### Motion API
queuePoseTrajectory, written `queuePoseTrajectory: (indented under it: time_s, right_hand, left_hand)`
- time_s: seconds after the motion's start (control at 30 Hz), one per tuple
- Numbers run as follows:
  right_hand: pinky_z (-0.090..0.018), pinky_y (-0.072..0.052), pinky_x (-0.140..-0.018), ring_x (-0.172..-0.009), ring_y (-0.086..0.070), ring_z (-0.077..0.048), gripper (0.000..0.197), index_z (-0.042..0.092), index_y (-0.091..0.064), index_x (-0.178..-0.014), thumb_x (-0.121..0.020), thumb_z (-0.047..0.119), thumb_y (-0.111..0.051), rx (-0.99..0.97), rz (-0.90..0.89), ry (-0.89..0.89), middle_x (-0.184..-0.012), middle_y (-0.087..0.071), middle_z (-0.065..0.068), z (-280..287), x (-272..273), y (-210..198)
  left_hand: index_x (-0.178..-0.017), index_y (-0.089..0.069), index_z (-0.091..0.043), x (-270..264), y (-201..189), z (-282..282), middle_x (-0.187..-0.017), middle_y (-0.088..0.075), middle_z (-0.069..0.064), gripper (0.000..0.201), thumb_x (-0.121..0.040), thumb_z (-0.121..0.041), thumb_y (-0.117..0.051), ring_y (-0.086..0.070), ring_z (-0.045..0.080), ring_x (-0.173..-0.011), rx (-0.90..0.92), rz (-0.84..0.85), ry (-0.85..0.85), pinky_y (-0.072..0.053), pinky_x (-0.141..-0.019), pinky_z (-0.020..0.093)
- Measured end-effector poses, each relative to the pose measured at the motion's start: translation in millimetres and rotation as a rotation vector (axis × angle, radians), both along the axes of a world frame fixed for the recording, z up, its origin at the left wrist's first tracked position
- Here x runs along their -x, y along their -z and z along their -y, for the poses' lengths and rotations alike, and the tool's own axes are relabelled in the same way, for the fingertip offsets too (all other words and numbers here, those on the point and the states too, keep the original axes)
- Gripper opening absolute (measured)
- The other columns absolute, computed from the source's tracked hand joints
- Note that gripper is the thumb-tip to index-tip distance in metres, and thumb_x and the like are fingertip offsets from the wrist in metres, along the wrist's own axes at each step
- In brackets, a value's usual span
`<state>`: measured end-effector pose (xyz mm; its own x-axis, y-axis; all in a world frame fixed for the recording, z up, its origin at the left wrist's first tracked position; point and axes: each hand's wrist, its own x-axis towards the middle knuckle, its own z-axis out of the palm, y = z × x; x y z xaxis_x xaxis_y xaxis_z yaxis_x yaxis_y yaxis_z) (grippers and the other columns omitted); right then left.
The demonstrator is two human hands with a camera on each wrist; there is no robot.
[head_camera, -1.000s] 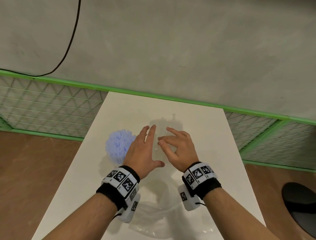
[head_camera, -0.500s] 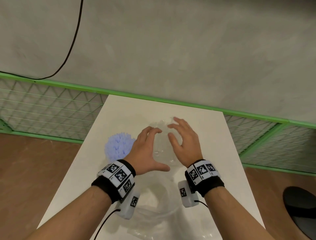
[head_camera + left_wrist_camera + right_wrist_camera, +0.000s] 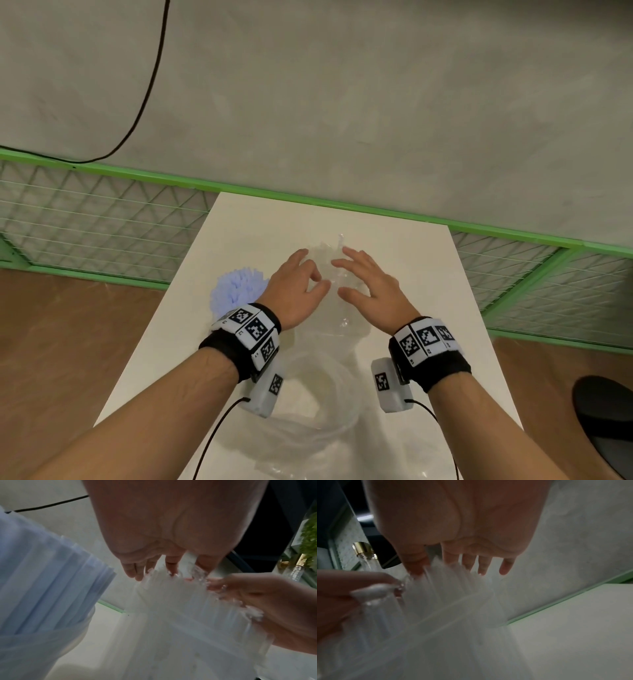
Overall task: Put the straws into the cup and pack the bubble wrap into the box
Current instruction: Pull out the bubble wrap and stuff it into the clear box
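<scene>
Both hands hovered over a bunch of clear straws [image 3: 180,599] standing upright in a clear cup [image 3: 447,622] on the white desk [image 3: 411,274]. The left hand [image 3: 294,291] kept a loose, wide grip, fingertips brushing the straw tops; the right hand [image 3: 370,291] was just as spread, fingers resting against the bundle's other side. Just left of the left grip stood a cup of blue straws [image 3: 236,291]. Clear film lay crumpled beneath the wrists. The straws looked featherlight, stiff yet slippery, likely to splay; gathering them around their upper shafts seemed safest.
</scene>
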<state>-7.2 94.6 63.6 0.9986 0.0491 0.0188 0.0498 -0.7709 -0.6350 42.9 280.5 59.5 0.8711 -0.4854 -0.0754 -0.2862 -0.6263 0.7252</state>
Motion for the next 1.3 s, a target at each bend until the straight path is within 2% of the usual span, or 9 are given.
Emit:
queuePoseTrajectory:
  time_s: [0.1, 0.23, 0.33, 0.4, 0.57, 0.87, 1.0, 1.13, 1.3]
  right_hand:
    - [-0.044, -0.016, -0.111, -0.147, -0.015, -0.007, 0.040, 0.045, -0.046, -0.137, -0.098, 0.040, -0.051, 0.154, 0.012, 0.035, -0.155, -0.031, 0.020, -1.8, 0.5, 4.9]
    - [-0.042, -0.028, -0.096, -0.131, -0.042, -0.012, 0.040, 0.042, -0.052, -0.133, -0.095, 0.053, -0.047, 0.387, 0.128, 0.255, -0.148, -0.041, 0.016, -10.6, -7.5, 4.4]
    - [-0.044, -0.026, -0.097, -0.138, -0.028, -0.014, 0.049, 0.039, -0.040, -0.141, -0.094, 0.053, -0.048, 0.364, 0.155, 0.228, -0.156, -0.026, 0.014, -12.9, -16.0, 1.0]
    - [-0.048, -0.019, -0.107, -0.146, -0.009, -0.011, 0.055, 0.040, -0.026, -0.149, -0.098, 0.050, -0.041, 0.299, 0.069, 0.121, -0.162, -0.007, 0.016, -12.6, -21.3, 1.8]
    - [-0.049, -0.002, -0.118, -0.149, 0.010, -0.006, 0.055, 0.035, -0.009, -0.155, -0.103, 0.049, -0.022, 0.357, -0.126, 0.037, -0.163, 0.005, 0.018, -11.1, -28.4, 8.4]
    - [-0.049, -0.005, -0.120, -0.148, 0.014, -0.006, 0.067, 0.043, 0.002, -0.153, -0.097, 0.061, -0.032, -0.003, -0.094, 0.139, -0.160, 0.016, 0.021, -15.0, 22.8, 19.0]
    - [-0.030, -0.006, -0.120, -0.142, 0.010, 0.013, 0.072, 0.039, -0.002, -0.153, -0.095, 0.055, -0.041, -0.315, 0.040, 0.219, -0.161, 0.011, 0.022, -27.0, 40.1, 25.7]
    - [-0.024, -0.010, -0.118, -0.144, -0.003, 0.006, 0.079, 0.034, 0.000, -0.154, -0.095, 0.051, -0.049, -0.476, -0.076, 0.309, -0.161, -0.001, 0.018, -33.9, 57.6, 22.3]
    - [-0.017, -0.007, -0.113, -0.138, -0.004, 0.008, 0.077, 0.025, 0.003, -0.155, -0.099, 0.043, -0.047, -0.438, -0.094, 0.327, -0.162, -0.001, 0.012, -46.8, 53.3, 27.3]
  left_hand:
    - [-0.082, -0.048, -0.016, -4.4, 0.9, -0.4, -0.153, -0.034, 0.007, 0.023, -0.101, -0.030, -0.047, -0.035, 0.026, -0.138, -0.041, 0.088, -0.043, -0.029, -0.111, 0.043]
    - [-0.109, -0.052, -0.019, -5.7, -3.5, 0.6, -0.149, -0.028, 0.000, 0.024, -0.090, -0.030, -0.062, -0.032, 0.023, -0.134, -0.127, 0.201, -0.023, -0.025, -0.101, 0.036]
    - [-0.139, -0.039, -0.026, -10.1, -7.1, 2.8, -0.160, -0.010, -0.001, 0.052, -0.092, -0.035, -0.060, -0.013, 0.017, -0.146, -0.123, 0.244, 0.015, -0.016, -0.113, 0.041]
    - [-0.153, -0.021, -0.027, -12.5, -4.2, 7.0, -0.164, 0.005, -0.004, 0.058, -0.101, -0.041, -0.042, 0.002, 0.014, -0.151, -0.187, 0.213, 0.075, -0.004, -0.119, 0.042]
    - [-0.157, 0.002, -0.022, -18.1, 5.2, 11.8, -0.164, 0.016, -0.002, 0.059, -0.105, -0.042, -0.020, 0.013, 0.016, -0.151, -0.433, 0.143, 0.223, 0.002, -0.122, 0.040]
    - [-0.157, 0.001, -0.019, 14.4, -14.7, -2.4, -0.162, 0.021, 0.007, 0.067, -0.103, -0.050, -0.025, 0.008, 0.021, -0.152, -0.301, 0.038, 0.093, -0.002, -0.123, 0.034]
    - [-0.157, 0.001, -0.024, 41.0, -6.4, -3.6, -0.161, 0.024, 0.008, 0.065, -0.103, -0.048, -0.026, 0.005, 0.023, -0.152, -0.247, 0.054, 0.059, -0.008, -0.123, 0.038]
    - [-0.156, 0.004, -0.029, 66.2, -0.2, -11.1, -0.163, 0.015, 0.011, 0.066, -0.101, -0.053, -0.025, -0.010, 0.027, -0.151, -0.258, 0.004, 0.029, -0.018, -0.122, 0.040]
    - [-0.155, 0.008, -0.027, 62.3, 4.2, -5.7, -0.164, 0.009, 0.014, 0.068, -0.102, -0.050, -0.026, 0.003, 0.023, -0.152, -0.200, -0.104, 0.057, -0.013, -0.121, 0.036]
